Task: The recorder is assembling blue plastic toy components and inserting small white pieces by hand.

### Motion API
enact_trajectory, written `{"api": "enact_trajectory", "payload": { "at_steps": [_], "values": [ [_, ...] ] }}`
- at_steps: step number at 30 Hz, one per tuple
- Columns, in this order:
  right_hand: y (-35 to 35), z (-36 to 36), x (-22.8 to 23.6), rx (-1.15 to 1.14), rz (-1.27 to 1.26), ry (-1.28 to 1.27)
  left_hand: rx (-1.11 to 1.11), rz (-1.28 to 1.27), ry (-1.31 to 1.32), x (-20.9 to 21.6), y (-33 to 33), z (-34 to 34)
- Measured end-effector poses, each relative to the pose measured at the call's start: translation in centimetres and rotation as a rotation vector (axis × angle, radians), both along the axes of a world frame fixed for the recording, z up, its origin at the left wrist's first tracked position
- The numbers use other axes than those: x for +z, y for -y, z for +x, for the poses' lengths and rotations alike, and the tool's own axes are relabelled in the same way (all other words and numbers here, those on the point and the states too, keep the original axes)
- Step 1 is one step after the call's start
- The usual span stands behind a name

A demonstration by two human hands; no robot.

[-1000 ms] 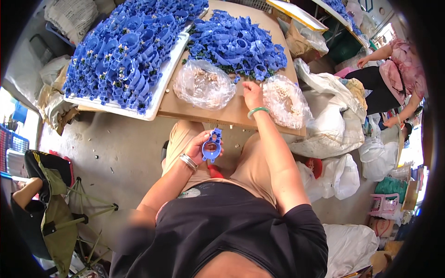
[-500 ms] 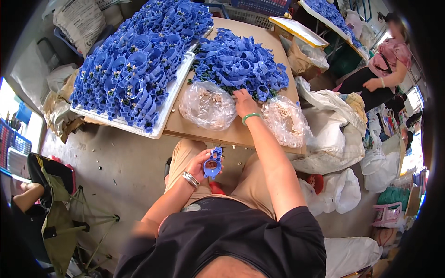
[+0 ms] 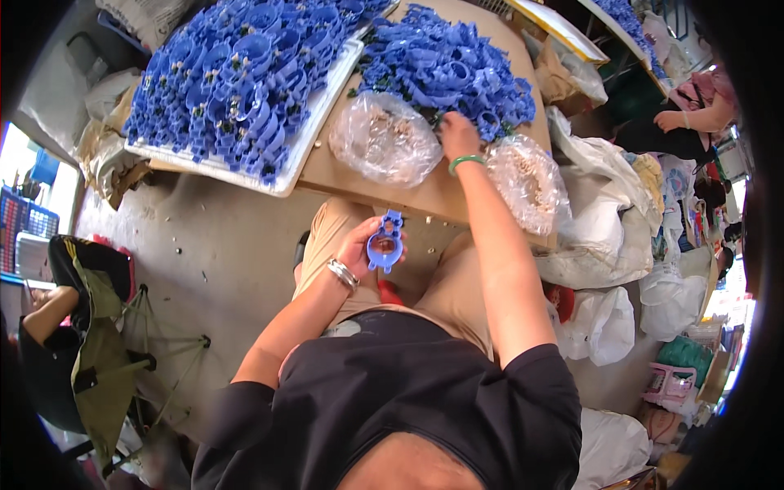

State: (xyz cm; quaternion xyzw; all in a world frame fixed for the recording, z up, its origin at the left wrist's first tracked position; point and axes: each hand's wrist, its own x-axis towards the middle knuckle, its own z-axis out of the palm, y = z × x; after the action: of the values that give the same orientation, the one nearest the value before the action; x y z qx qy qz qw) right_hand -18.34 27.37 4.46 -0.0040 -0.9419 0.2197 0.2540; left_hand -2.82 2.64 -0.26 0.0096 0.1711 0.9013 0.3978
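Observation:
My left hand [image 3: 357, 248] is closed around a blue plastic part [image 3: 377, 260] with a round ring and a narrower top end, held upright above my lap. Across the table, my right hand [image 3: 460, 140] reaches to the near edge of a loose pile of similar blue parts [image 3: 457, 69]. Its fingers are bent and pressed together; whatever is between their tips is too small and hidden to make out. On either side of that hand lie clear plastic bags, the left bag [image 3: 384, 140] and the right bag [image 3: 529, 184], both with small pale pieces inside.
A white tray [image 3: 282, 181] heaped with blue parts [image 3: 237, 82] covers the table's left side. The brown tabletop [image 3: 331, 178] ends just beyond my knees. White sacks [image 3: 600, 220] crowd the right side. A folding chair [image 3: 102, 351] stands at left, and another person [image 3: 694, 114] is at far right.
The view has shifted, so the table sits higher in the picture. My right hand stays at the pile's near edge, and my left hand still holds the blue plastic part.

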Motion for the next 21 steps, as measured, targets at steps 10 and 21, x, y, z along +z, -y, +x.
{"api": "enact_trajectory", "payload": {
  "at_steps": [10, 21],
  "values": [
    [4.1, 13.9, 1.1, 0.162, -1.228, 0.173, -0.029, 0.02, 0.043, -0.3, -0.7, -0.2],
    [7.9, 18.6, -2.7, 0.441, -0.634, -0.05, 0.09, -0.013, 0.048, -0.8, -2.2, 0.0]
  ]
}}
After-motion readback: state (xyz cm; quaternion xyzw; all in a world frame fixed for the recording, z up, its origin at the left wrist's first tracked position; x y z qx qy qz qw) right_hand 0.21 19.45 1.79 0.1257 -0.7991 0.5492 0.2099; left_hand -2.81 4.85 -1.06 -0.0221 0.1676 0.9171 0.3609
